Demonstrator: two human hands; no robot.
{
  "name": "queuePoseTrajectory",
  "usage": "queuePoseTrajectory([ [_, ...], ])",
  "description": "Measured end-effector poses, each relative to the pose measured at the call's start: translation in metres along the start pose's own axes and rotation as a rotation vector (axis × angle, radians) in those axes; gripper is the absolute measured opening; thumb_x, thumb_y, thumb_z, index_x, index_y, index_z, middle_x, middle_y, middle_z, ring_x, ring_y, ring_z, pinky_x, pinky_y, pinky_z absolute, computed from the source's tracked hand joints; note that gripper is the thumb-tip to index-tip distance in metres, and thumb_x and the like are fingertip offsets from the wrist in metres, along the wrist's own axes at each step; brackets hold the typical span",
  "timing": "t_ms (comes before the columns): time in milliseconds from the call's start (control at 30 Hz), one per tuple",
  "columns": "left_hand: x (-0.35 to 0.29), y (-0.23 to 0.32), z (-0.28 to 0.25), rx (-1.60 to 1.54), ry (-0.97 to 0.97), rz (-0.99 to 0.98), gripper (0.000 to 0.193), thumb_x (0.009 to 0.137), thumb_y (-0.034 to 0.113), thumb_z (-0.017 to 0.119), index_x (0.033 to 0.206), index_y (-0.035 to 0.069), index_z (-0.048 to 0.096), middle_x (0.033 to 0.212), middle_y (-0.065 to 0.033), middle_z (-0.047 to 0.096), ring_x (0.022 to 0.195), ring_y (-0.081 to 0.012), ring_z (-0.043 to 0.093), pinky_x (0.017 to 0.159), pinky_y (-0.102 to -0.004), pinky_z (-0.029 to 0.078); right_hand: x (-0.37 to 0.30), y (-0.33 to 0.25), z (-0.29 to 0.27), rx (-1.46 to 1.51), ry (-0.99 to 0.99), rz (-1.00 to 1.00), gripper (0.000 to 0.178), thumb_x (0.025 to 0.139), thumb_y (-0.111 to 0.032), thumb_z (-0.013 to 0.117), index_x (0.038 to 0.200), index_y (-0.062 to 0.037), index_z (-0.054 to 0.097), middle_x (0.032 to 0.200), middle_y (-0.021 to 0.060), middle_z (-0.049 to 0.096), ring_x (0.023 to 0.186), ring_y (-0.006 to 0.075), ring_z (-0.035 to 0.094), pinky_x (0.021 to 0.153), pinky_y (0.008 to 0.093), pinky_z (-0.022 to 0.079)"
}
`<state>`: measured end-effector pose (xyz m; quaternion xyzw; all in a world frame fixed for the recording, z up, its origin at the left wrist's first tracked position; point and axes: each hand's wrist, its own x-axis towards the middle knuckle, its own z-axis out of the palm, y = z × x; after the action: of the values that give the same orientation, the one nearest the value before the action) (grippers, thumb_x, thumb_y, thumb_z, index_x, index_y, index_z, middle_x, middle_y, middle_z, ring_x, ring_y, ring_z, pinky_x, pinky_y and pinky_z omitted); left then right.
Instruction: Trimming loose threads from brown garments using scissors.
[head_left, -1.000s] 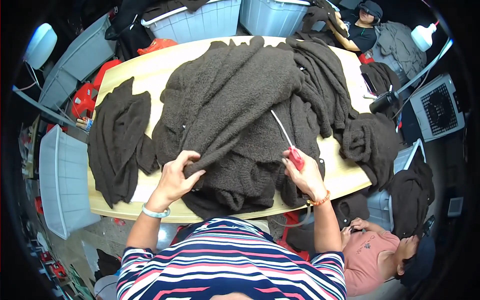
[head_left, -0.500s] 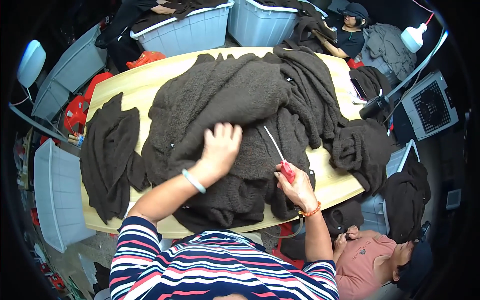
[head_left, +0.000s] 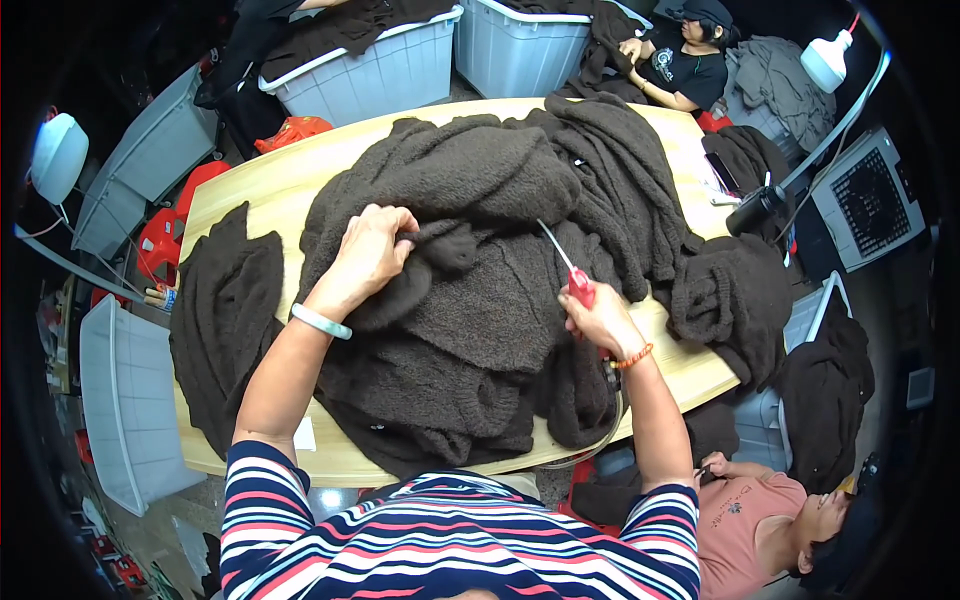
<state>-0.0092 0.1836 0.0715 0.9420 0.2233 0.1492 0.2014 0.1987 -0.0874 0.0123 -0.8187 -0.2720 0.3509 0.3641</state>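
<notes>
A heap of dark brown knit garments (head_left: 485, 315) covers the middle of the table (head_left: 345, 135). My left hand (head_left: 368, 255) is at the heap's left side, fingers curled in and closed on a fold of the knit garment. In my right hand (head_left: 606, 322) is a red air blow gun (head_left: 580, 288) with a long thin metal nozzle, its tip pointing up and left close above the cloth. A thin hose (head_left: 612, 430) hangs below that hand toward the table's front edge. The ends of my left fingers are partly hidden.
Another dark garment (head_left: 225, 320) lies at the table's left, and a bundled one (head_left: 730, 300) at the right. Large grey bins (head_left: 365, 75) stand around the table. Lamps (head_left: 826, 62) flank it. Co-workers sit at the far right and near right (head_left: 745, 515).
My left hand has gone from lying flat on the cloth to gripping it, further left. The upper layer is folded back, baring knit beneath. The air blow gun has shifted slightly up and right.
</notes>
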Motion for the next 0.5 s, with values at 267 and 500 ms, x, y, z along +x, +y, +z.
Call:
queuePoseTrajectory([
  [267, -0.045, 0.024, -0.036, -1.228, -0.408, -0.045, 0.017, 0.086, 0.002, 0.068, 0.099, 0.003, 0.057, 0.092, 0.0016, 0.058, 0.083, -0.0053, 0.053, 0.076, -0.0217, 0.045, 0.08, -0.028, -0.031, 0.02, -0.069, 0.109, 0.022, 0.095, -0.019, 0.063, 0.085, -0.0004, 0.058, 0.065, 0.0094, 0.065, 0.053, 0.0172, 0.063, 0.049, 0.0329, 0.051],
  [500, -0.083, 0.017, -0.015, -1.961, -0.015, -0.111, 0.031, 0.095, 0.007, 0.057, 0.125, 0.0, 0.053, 0.112, -0.0094, 0.065, 0.105, -0.0167, 0.062, 0.096, -0.032, 0.048, 0.122, -0.2, -0.023, -0.18, -0.09, -0.341, 0.032, 0.092, -0.03, 0.064, 0.084, 0.001, 0.065, 0.064, 0.0086, 0.064, 0.054, 0.0153, 0.063, 0.048, 0.0307, 0.052],
])
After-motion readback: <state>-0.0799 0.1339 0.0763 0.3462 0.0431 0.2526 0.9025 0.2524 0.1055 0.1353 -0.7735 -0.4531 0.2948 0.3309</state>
